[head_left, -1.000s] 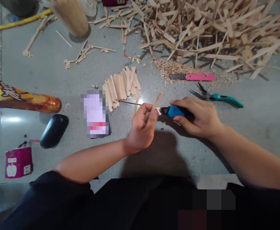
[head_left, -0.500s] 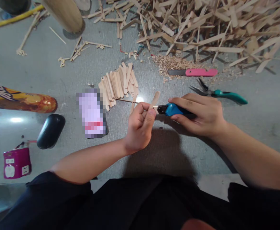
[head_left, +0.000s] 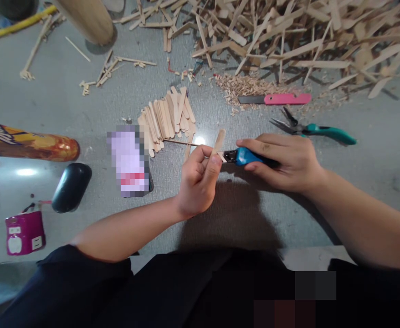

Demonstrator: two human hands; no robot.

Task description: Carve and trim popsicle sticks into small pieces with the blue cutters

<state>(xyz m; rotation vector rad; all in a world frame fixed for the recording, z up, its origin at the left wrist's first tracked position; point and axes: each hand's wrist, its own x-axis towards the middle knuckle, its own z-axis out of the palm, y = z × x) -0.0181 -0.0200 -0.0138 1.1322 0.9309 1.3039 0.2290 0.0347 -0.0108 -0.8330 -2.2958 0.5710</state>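
Note:
My left hand (head_left: pixel 198 184) pinches a wooden craft stick (head_left: pixel 219 139) between thumb and fingers, its rounded end pointing up and away. My right hand (head_left: pixel 285 159) is wrapped around a blue and black utility knife (head_left: pixel 246 156). The knife's tip meets the craft stick close to my left thumb; how deep the blade sits I cannot tell. Just beyond my left hand lies a fanned row of craft sticks (head_left: pixel 162 119), with a thin dark rod (head_left: pixel 179 142) running from it towards my fingers. Green-handled pliers (head_left: pixel 333 133) rest beyond my right hand.
A large heap of craft sticks (head_left: pixel 289 45) covers the far right. Before it lie wood shavings (head_left: pixel 248 86) and a pink-handled knife (head_left: pixel 287 99). Leftward are a phone (head_left: pixel 128 159), a black case (head_left: pixel 72 187), an orange-yellow canister (head_left: pixel 49 146) and a magenta socket cube (head_left: pixel 24 232).
The view has shifted slightly, so most things on the table appear a little further left. Both hands keep their hold on the craft stick and the utility knife, with barely any movement.

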